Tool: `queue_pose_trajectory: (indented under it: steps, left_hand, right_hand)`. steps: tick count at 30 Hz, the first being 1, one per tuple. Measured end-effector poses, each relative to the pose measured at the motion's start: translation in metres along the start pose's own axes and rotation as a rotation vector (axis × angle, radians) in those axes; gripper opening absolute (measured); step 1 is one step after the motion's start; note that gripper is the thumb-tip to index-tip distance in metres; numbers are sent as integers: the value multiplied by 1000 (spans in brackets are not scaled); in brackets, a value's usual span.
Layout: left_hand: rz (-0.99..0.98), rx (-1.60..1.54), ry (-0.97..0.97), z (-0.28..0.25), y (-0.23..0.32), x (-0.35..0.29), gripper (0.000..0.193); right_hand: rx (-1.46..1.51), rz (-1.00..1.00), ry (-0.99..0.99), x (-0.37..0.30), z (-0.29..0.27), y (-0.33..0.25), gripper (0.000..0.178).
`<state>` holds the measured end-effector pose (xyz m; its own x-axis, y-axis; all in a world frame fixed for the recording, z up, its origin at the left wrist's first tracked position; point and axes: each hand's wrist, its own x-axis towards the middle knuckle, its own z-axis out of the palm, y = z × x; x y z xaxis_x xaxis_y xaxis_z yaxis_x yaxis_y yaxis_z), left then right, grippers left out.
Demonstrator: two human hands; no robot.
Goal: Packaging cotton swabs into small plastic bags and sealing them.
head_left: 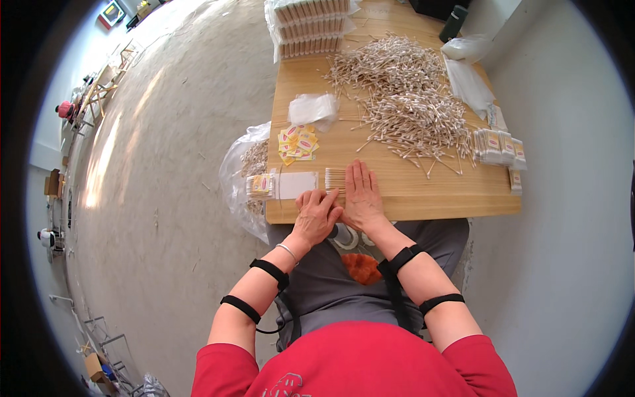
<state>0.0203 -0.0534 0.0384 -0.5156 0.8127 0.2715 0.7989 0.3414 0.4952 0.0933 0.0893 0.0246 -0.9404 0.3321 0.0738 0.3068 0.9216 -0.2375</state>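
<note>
A neat row of cotton swabs (335, 178) lies side by side near the table's front edge. My right hand (362, 197) rests flat along the row's right side, fingers straight and close together, covering part of it. At the row's lower end is my left hand (317, 215), its fingers bent and slightly apart, with no object visible in them. Left of the row sits a blank white card (297, 185). Beyond it, a clear packet of swabs with a yellow label (260, 185) lies at the table's left edge.
A large heap of loose swabs (410, 92) covers the back of the wooden table (397, 206). Yellow labels (297, 143) and clear bags (312, 109) lie at left, stacked swab packs (311, 30) behind. Filled packets (499, 147) line the right edge; a plastic sack (235, 165) stands left.
</note>
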Motion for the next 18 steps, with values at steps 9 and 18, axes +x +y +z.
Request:
queue_pose_trajectory:
  steps: [9,18]
  left_hand:
    - [-39,7,-46,0,4,4,51]
    - [-36,3,-54,2,3,5,55]
  right_hand:
    - [-5,-5,4,0,1,2,97]
    - [-8,-18,50,0,1,2,92]
